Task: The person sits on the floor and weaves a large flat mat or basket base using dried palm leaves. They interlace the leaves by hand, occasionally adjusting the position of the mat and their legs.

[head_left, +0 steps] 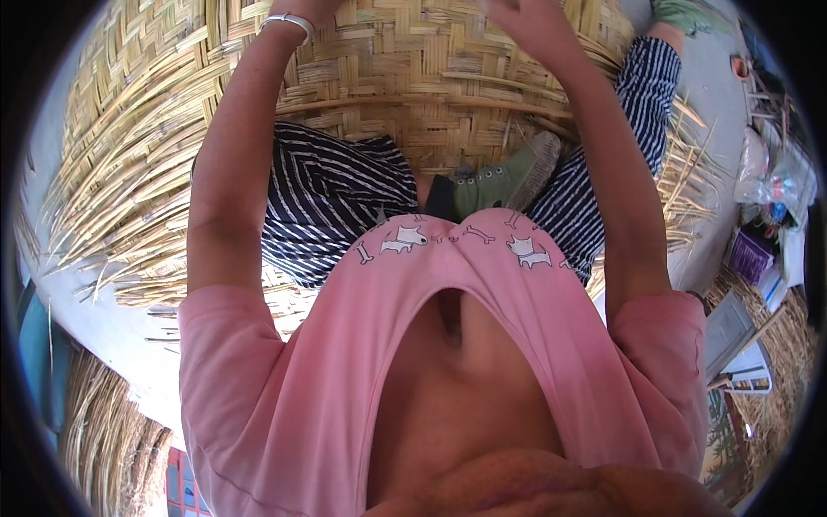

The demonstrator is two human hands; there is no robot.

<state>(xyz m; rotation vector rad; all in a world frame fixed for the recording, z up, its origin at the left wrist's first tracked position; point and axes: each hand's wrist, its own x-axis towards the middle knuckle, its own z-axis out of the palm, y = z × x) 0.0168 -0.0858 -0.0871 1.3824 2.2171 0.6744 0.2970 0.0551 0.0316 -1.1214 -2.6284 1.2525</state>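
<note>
A large woven mat of pale yellow split strips point(405, 65) spreads in front of me, and I sit on it with my legs folded. At the top edge, my left hand point(310, 7) reaches over the weave with a silver bangle at the wrist; its fingers are cut off by the frame. My right hand point(527, 24) is over the mat farther right, near the top edge. Only part of it shows, slightly blurred, and I cannot tell whether anything is in its fingers. A curved loose strip point(431, 103) lies across the mat between my arms.
Long unwoven strip ends point(129, 189) fan out at the left. More ends point(689, 185) stick out at the right. My green shoe point(495, 185) rests on the mat. Bundles of straw point(112, 431) lie at the lower left. Plastic bags point(780, 177) and a purple box point(751, 256) stand at the right.
</note>
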